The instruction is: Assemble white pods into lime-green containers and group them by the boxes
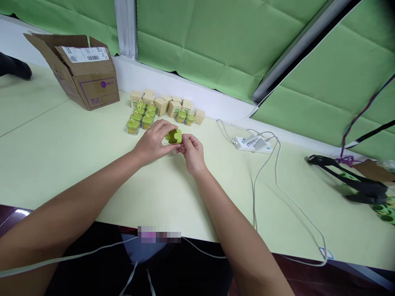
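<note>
My left hand (153, 142) and my right hand (191, 151) meet over the pale green table (61, 156), both closed round one small green item (173, 136) held between the fingertips. Just beyond the hands lie several green items in clear cases (138, 118) and a row of small tan boxes (166, 105). Part of the held item is hidden by my fingers.
An open cardboard box (83, 70) stands at the back left. A white power strip (253, 144) with grey cables sits to the right. A black stand (354, 181) lies at the far right. A green cloth wall rises behind the table.
</note>
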{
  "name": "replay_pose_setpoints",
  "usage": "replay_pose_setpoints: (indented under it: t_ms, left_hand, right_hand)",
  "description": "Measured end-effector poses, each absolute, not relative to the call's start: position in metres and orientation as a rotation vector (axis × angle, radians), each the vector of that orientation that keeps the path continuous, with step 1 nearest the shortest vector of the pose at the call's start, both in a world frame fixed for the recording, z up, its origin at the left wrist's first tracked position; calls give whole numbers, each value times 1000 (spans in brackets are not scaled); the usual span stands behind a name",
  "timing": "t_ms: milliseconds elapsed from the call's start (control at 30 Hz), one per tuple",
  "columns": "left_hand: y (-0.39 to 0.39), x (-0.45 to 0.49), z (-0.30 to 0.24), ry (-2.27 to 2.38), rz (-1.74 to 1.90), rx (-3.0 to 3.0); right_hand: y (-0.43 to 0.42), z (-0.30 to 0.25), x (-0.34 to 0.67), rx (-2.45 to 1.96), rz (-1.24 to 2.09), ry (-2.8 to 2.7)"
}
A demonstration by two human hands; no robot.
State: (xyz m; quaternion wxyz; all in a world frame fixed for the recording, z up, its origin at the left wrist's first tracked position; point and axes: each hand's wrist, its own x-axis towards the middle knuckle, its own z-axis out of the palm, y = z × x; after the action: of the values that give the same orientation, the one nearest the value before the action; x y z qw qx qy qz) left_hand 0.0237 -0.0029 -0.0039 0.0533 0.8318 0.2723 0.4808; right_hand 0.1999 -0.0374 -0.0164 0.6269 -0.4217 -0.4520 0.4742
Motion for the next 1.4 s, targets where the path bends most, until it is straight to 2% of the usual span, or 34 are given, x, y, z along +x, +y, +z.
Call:
replay_pose_setpoints:
  t_ms: [667, 967, 1200, 1400]
  left_hand:
    - [-3, 27, -10, 831, 1452, 2457]
    - [-9, 25, -3, 801, 1410, 2378]
    - [-8, 27, -2, 741, 1464, 2385]
    - [-3, 25, -7, 842, 1357, 2441]
  right_hand:
    - [-38, -15, 208, -958, 1143, -1120]
    - [-37, -12, 206, -928, 1189, -914]
    - [-36, -10, 210, -951, 1162, -900]
    - [-37, -14, 203, -1009, 1053, -1003]
